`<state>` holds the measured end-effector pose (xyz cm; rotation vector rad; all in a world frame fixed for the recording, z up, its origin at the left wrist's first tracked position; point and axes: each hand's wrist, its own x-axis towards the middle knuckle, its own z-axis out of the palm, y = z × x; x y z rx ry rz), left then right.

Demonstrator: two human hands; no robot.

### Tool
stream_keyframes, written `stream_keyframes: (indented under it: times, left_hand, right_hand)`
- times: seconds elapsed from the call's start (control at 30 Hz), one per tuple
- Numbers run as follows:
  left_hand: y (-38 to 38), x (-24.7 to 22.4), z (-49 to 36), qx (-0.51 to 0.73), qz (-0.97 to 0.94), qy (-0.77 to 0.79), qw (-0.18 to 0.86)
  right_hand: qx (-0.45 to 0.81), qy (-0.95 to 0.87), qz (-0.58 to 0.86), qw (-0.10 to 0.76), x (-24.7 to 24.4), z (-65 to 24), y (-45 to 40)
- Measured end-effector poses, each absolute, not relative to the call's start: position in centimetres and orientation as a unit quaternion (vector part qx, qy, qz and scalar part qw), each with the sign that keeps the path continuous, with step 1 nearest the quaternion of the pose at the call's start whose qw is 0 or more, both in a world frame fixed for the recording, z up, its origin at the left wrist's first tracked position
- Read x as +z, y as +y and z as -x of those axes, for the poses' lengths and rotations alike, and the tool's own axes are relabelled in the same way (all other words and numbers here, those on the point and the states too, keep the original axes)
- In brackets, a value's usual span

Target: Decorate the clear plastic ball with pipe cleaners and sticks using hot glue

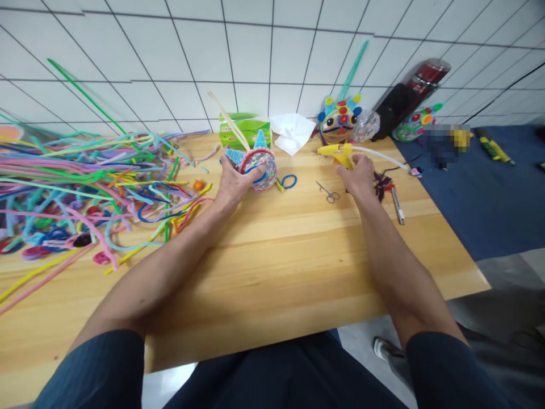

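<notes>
My left hand (233, 183) is closed on a round craft ball (267, 177) with a pink rim and light blue pointed ears, near the back of the wooden table. My right hand (359, 175) grips a yellow glue gun (336, 151) by its handle; a whitish glue stick trails out behind it to the right. Between the hands lie a blue ring (289, 182) and small scissors (331, 195). Behind the ball stands a green tissue pack (255, 126), with a white tissue (293, 130) beside it.
Many coloured pipe cleaners (85, 187) cover the table's left side. A decorated animal-face craft (340, 122) and a dark red-topped bottle (421, 85) are at the back right. Dark yarn (382, 184) and a white-handled cutter (398, 207) lie right of my right hand.
</notes>
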<state>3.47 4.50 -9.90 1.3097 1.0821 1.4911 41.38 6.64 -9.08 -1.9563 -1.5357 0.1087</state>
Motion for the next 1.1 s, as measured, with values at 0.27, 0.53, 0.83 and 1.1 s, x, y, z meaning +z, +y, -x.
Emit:
stream_keyframes:
  times: [0.27, 0.53, 0.83, 1.1]
  left_hand:
    - [4.5, -9.6, -3.8, 0.577, -0.512, 0.457, 0.443]
    - [3.4, -6.5, -3.7, 0.561, -0.482, 0.433, 0.515]
    - [3.2, -7.3, -4.3, 0.601, -0.397, 0.378, 0.582]
    - [2.4, -7.4, -4.4, 0.582, -0.419, 0.385, 0.581]
  right_hand:
    - [0.055, -0.560, 0.785, 0.259, -8.8, -40.4, 10.3]
    - [0.167, -0.585, 0.720, 0.335, -5.7, -39.1, 8.0]
    - [0.384, -0.675, 0.480, 0.408, 0.1, -33.1, 1.5]
    - [0.415, -0.709, 0.462, 0.334, 0.2, -31.4, 0.6]
